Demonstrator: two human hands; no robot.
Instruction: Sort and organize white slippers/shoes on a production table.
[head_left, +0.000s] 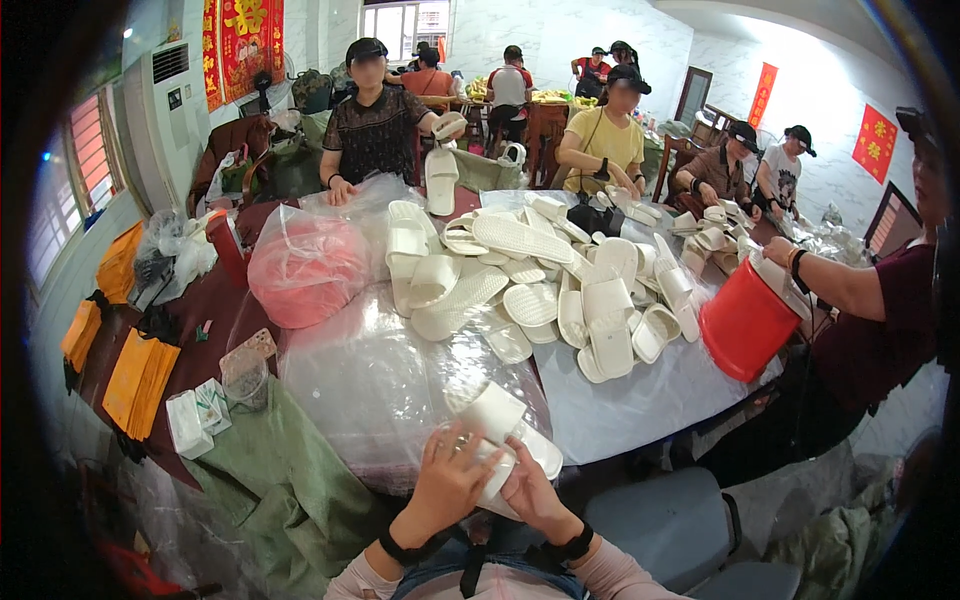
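Observation:
Close to my body, at the near edge of the plastic-covered table, I hold a pair of white slide sandals [494,408]. My left hand [455,482] grips them from the left, its fingers curled and slightly blurred over the sandals. From the right, my right hand [533,490] closes on the same pair, thumb and fingers against the sole. The lower ends of the sandals are partly hidden behind my hands. Beyond them lies a large heap of loose white slide sandals [600,290], some sole up and some strap up.
A red plastic bucket [750,320] tilts at the right under a co-worker's arm. Bagged pink-red items [305,265] sit at left. Tissue box [190,422], clear cup [246,380] and orange packets [140,380] lie nearer. A grey chair [655,525] stands by my right. Co-workers sit opposite, one holding sandals.

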